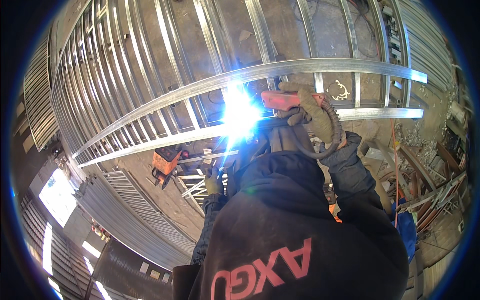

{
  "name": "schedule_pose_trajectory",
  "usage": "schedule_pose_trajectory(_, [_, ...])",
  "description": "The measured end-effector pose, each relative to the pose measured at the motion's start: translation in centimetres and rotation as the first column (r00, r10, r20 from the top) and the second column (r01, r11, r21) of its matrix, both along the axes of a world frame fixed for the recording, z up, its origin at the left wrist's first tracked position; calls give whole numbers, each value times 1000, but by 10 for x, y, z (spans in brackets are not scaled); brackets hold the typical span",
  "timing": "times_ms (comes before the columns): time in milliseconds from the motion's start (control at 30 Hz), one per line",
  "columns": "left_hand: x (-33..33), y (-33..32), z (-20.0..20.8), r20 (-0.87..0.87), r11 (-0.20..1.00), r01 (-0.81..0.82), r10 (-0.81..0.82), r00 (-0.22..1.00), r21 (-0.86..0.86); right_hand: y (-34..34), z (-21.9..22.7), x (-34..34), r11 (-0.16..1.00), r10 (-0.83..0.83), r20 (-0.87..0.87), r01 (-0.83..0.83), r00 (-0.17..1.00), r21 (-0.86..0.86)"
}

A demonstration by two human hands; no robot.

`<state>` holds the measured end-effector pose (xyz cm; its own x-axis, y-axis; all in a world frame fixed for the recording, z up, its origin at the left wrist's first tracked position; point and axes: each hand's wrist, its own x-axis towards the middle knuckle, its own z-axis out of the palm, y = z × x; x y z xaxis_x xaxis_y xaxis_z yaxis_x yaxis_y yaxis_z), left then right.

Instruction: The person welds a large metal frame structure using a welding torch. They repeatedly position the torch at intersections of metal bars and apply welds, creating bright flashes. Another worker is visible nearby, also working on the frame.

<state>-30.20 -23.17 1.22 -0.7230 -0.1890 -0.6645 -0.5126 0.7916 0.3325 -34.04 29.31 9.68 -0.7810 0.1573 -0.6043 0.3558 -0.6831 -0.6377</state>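
Observation:
My right hand (315, 117), in a worn tan glove, is closed around a red welding gun (281, 101). A ribbed hose (334, 122) loops from the gun past my wrist. The gun's tip points left into a blinding blue-white arc (240, 115), whose glare hides the joint being struck. It burns at a long metal frame with a far rail (305, 66) and a near rail (375, 114). My left hand (214, 182), also gloved, is lower, left of my knees and below the near rail; its fingers are too small and dim to make out.
Metal bars (172, 45) run across the floor beyond the frame. An orange-and-black machine (166, 161) stands at left, near stacked metal panels (125, 220). Scrap metal (435, 175) is heaped at right, beside a hanging orange cable (396, 170).

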Motion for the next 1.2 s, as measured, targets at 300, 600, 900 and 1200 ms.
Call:
schedule_pose_trajectory(300, [-28,67,51,78,942,-329,324,943,67,4,9,-9,993,112,-30,-111,993,35])
schedule_pose_trajectory(600, [-11,46,28,138,877,-472,459,878,88,14,39,-26,980,174,-59,-167,983,106])
schedule_pose_trajectory(900, [-6,34,22,151,861,-501,486,861,87,13,36,-19,1000,7,-75,-5,997,22])
schedule_pose_trajectory(1200, [5,33,9,59,824,-544,542,838,158,-20,32,-12,999,-27,-84,26,996,-19])
